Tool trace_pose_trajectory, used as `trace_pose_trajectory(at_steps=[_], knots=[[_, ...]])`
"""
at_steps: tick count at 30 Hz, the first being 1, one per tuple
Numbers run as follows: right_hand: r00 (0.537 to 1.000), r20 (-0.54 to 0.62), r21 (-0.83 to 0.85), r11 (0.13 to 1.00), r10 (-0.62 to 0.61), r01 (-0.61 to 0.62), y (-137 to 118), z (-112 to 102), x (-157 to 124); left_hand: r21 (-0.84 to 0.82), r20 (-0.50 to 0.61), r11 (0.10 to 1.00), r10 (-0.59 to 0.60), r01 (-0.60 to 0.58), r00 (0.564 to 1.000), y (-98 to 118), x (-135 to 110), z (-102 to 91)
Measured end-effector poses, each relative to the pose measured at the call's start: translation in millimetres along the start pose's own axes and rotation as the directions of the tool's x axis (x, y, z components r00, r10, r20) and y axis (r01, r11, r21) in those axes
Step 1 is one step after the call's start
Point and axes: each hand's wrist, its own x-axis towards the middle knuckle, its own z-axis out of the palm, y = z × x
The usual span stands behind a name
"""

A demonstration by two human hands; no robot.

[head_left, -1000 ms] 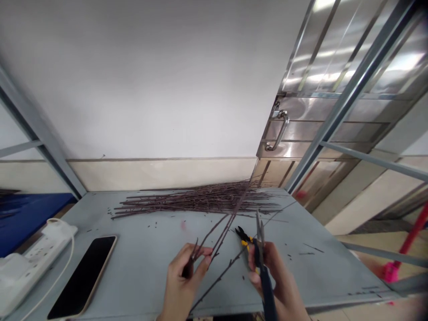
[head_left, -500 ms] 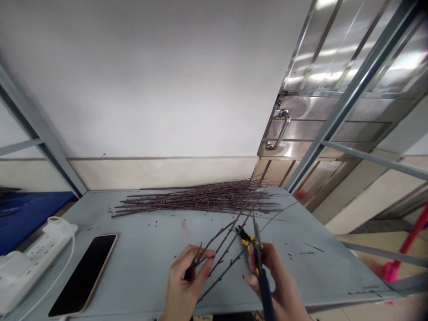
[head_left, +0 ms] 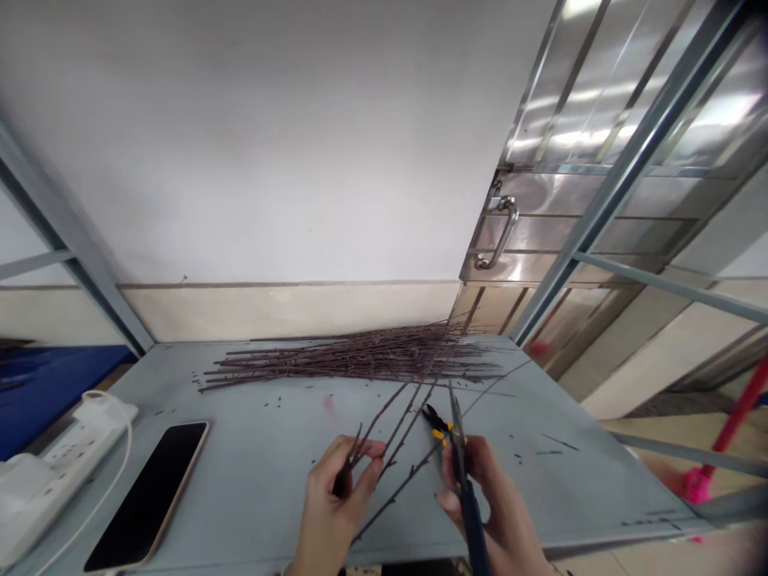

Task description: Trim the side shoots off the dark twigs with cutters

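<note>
My left hand (head_left: 339, 496) is closed on several thin brown twigs (head_left: 399, 444) at the front of the table; they slant up and right toward the pile. Another knobbly twig (head_left: 403, 482) passes between my two hands. In my right hand (head_left: 495, 512) is a pair of scissors (head_left: 472, 512) with dark blue handles, its grey blades pointing up and away. Black and yellow cutting pliers (head_left: 438, 422) show just behind the scissors; my right hand hides their handles. A large pile of twigs (head_left: 360, 358) lies along the table's back edge.
A phone (head_left: 150, 492) and a white power strip (head_left: 66, 460) with a cable lie at the left of the grey table (head_left: 258, 464). Small twig scraps (head_left: 555, 448) are scattered about. Metal frame posts (head_left: 600, 216) rise at both sides, before a wall and steel door.
My left hand has turned slightly, and the twigs in it have shifted a little. The scissors stay nearly where they were in my right hand. The view has drifted slightly.
</note>
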Motion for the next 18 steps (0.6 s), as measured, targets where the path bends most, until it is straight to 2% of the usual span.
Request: trace_pose_trajectory(at_steps=[5,10,13,18], knots=[[0.999,-0.024,0.029,0.999,0.045,-0.044,-17,-4,8,-0.027,0.002,0.996,-0.089,0.089,0.996,-1,4,-0.6],[0.994,-0.041,0.043,0.994,0.100,-0.098,-28,-12,16,-0.048,0.019,0.989,-0.138,0.138,0.990,-12,16,2.8],[0.995,-0.026,0.030,0.994,0.101,-0.101,-21,-19,18,-0.056,0.030,0.985,-0.159,0.160,0.987,-17,25,5.1],[0.996,0.077,-0.058,0.998,0.038,-0.033,1,-30,19,-0.119,0.052,0.974,-0.190,0.195,0.980,-14,32,5.3]])
